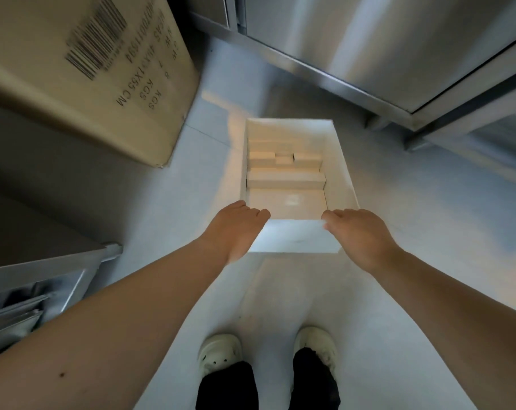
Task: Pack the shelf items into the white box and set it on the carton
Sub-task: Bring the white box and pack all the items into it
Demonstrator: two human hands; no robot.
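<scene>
My left grip [239,229] and right grip [355,236] clamp near corners of the open white box [337,165], flat white packs [283,180] inside.

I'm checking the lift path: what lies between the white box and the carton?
Nothing stands between the white box and the carton; only bare grey floor shows in that gap, in the head view.

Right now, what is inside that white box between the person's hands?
Several small white packages lie stacked in the far half of the white box; the near half shows its bare bottom. Anything beneath those packages is covered, and blur hides any labels.
</scene>
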